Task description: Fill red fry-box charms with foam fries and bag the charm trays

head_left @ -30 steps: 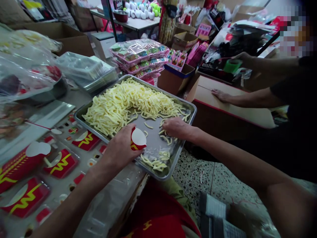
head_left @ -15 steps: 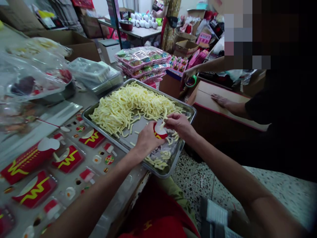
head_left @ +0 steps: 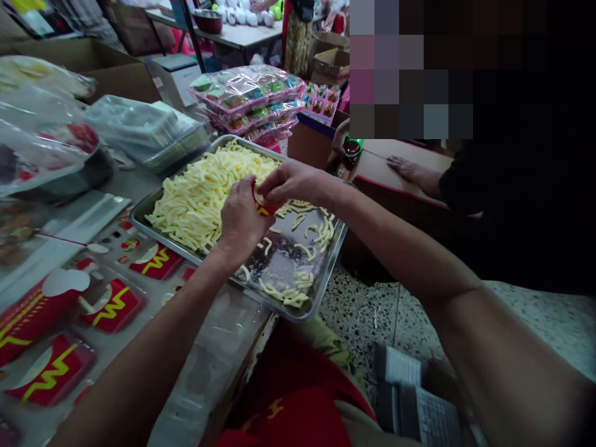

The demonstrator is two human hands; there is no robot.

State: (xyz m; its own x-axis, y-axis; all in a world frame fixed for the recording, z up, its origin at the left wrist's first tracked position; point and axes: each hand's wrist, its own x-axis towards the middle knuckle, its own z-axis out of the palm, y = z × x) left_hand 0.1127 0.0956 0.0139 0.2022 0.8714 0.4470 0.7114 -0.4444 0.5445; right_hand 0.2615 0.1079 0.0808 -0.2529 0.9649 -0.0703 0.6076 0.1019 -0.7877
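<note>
My left hand (head_left: 242,214) is wrapped round a small red carton (head_left: 264,210) with a yellow mark, tilted above a metal tray (head_left: 321,288). At the carton's mouth, my right hand (head_left: 295,183) has its fingers pinched together; whatever is between them is hidden. Behind my hands a heap of pale yellow fry-like strips (head_left: 200,195) fills the far left of the tray. Loose strips (head_left: 291,297) lie along the tray's near edge, and others are scattered on its floor. Flat red cartons (head_left: 112,304) in clear plastic lie to the left.
Wrapped pink trays (head_left: 246,99) are stacked behind the tray. Clear plastic containers (head_left: 139,127) and a bagged metal bowl (head_left: 69,177) stand left. At right, a co-worker's hand (head_left: 405,167) rests on a cardboard box (head_left: 428,155); the other is beside a green ring-shaped object (head_left: 352,147).
My right hand, earlier pinching a strip beside the carton, is now at its mouth. Both hands and the carton have moved left and up in view, and the camera has turned slightly.
</note>
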